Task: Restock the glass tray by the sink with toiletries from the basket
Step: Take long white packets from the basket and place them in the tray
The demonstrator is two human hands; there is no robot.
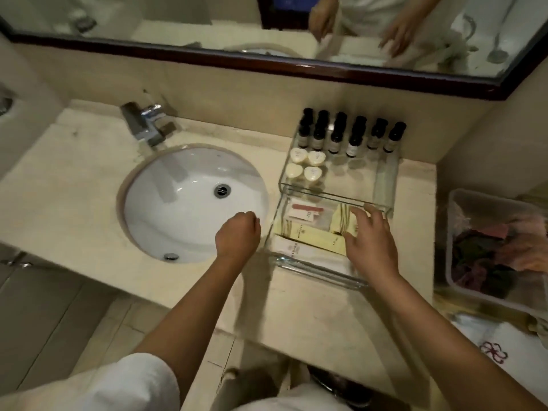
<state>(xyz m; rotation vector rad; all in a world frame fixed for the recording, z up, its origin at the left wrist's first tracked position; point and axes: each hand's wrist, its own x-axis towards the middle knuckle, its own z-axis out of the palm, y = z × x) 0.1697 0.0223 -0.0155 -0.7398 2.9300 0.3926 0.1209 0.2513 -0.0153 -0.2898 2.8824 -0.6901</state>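
While the right hand (370, 241) lies flat on the packets, fingers spread and straight and gripping nothing, the glass tray (320, 271) just right of the sink (178, 203) looks to me close to fully stocked.

In its far section I count six dark-capped bottles (353, 142) in a row; the extra dark tops at the row's left end may be more bottles or reflections in the glass, I cannot tell which. In front of them sit four round soaps (307, 164), two by two. The near section, under the right hand, holds two yellow packets (311, 235), one white packet (293, 247) along the front wall, one pink nail file (302, 207) and a few small sachets too blurred to count.

I judge that only squaring up the packets, or adding a last item or two, is left.

The left hand (237, 232) hangs over the sink's near right rim with fingers curled under. Whether it holds anything I cannot tell.

The basket (453, 232) stands well apart at the counter's right end. Its contents are a dark and pink jumble, and I can pick out no toiletries in it. One tap (145, 123) stands behind the sink.
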